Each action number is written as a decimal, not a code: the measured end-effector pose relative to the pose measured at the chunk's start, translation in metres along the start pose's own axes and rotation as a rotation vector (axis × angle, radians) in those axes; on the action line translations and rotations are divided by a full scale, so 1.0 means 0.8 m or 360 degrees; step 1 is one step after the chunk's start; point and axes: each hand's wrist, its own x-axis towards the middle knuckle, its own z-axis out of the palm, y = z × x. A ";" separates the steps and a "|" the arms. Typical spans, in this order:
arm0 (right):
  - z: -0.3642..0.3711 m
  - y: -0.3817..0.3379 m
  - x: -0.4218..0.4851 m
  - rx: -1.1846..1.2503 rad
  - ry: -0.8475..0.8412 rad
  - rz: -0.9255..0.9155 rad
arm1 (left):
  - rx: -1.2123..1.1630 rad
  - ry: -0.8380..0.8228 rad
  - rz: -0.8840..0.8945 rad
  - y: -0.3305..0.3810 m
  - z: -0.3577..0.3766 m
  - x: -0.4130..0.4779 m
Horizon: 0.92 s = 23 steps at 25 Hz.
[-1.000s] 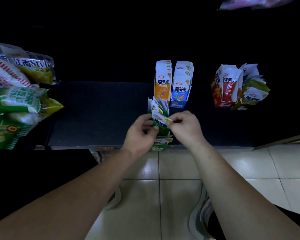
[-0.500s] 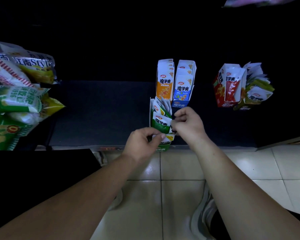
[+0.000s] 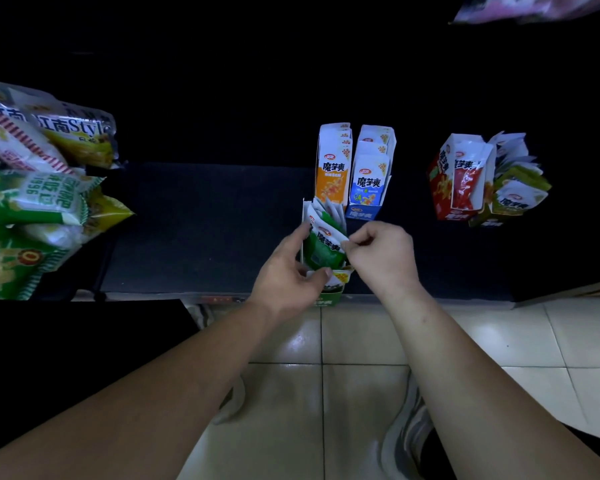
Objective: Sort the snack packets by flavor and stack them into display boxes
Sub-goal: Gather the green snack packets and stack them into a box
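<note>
- The green-and-white foil snack packet (image 3: 323,249) stands upright at the front of the open-topped green cardboard display box (image 3: 328,301), which sits at the near edge of the dark shelf (image 3: 205,230).
- The right hand (image 3: 383,259) pinches the packet's upper right corner between thumb and curled forefinger, a narrow, tight hold.
- The left hand (image 3: 286,270) clasps the box from its left side, forefinger along the wall and thumb across the low front lip.
- The packet looks light, thin and limp, with a slick film skin. It would likely buckle if pushed from the top, so the sealed edges or corners are the better hold. The box seems light enough to slide, so it needs steadying.
- The packet reads 魔芋爽, as do the tall orange-and-white display box (image 3: 333,168) and the blue-and-white display box (image 3: 369,183), side by side just behind.
- The red display box (image 3: 454,181) and the yellow-green display box (image 3: 510,202) stand well apart to the right, with what look like the same characters.
- The large puffed snack bags (image 3: 39,202) at the left read "江南Style" and "1996"; the finer print is too small to read.
</note>
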 end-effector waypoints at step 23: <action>0.009 -0.020 0.004 0.0203 -0.0184 0.0039 | -0.0185 0.0012 -0.0011 -0.013 0.005 0.000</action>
